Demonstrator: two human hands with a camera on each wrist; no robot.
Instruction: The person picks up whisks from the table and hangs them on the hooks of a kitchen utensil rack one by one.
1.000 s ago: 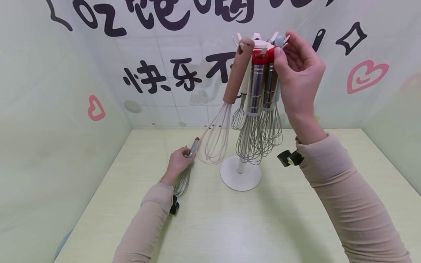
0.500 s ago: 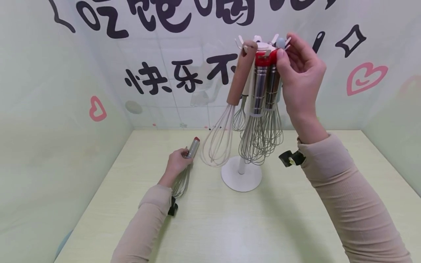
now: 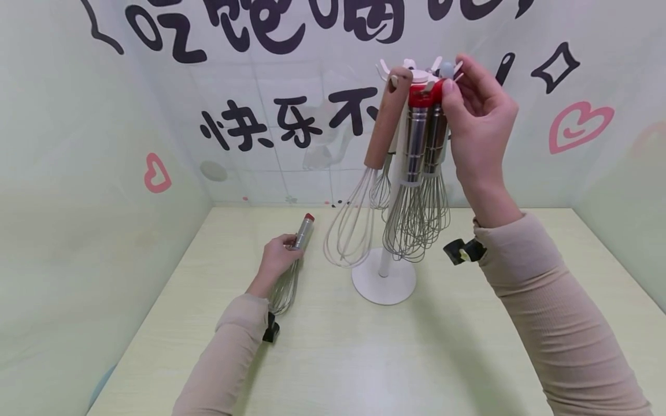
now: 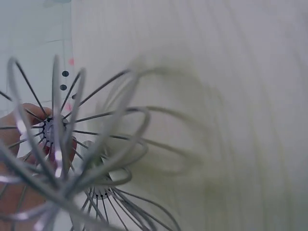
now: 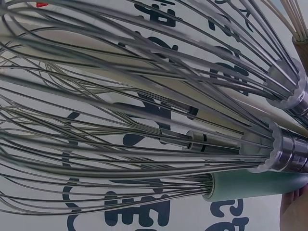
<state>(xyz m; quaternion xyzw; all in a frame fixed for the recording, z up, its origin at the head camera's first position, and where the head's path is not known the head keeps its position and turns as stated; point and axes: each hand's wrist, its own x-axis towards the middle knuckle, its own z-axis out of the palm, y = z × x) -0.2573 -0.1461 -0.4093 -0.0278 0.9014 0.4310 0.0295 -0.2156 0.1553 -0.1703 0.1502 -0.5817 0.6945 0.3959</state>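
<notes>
In the head view my left hand [image 3: 279, 258] grips a wire whisk [image 3: 304, 229] with a metal handle and red end, low over the table left of the stand. The left wrist view shows wire loops [image 4: 72, 178] up close, with a second whisk hub [image 4: 100, 192] beside the held one. My right hand [image 3: 481, 118] is raised at the top of a white stand [image 3: 384, 292]. Its thumb and fingers pinch the red end [image 3: 437, 92] of a metal-handled whisk at a hook. The right wrist view shows hanging whisks, one with a green handle [image 5: 260, 185].
On the stand also hang a wooden-handled whisk [image 3: 387, 118] and another red-ended metal whisk [image 3: 415, 141], close together. A pale table [image 3: 333, 358] lies below. Behind stands a wall sheet [image 3: 312, 150] with black characters and pink hearts.
The view has shifted slightly. My left hand and its whisk have moved a little left. The stand's top and the hanging whisks sit slightly further right, while my right hand keeps its pinch.
</notes>
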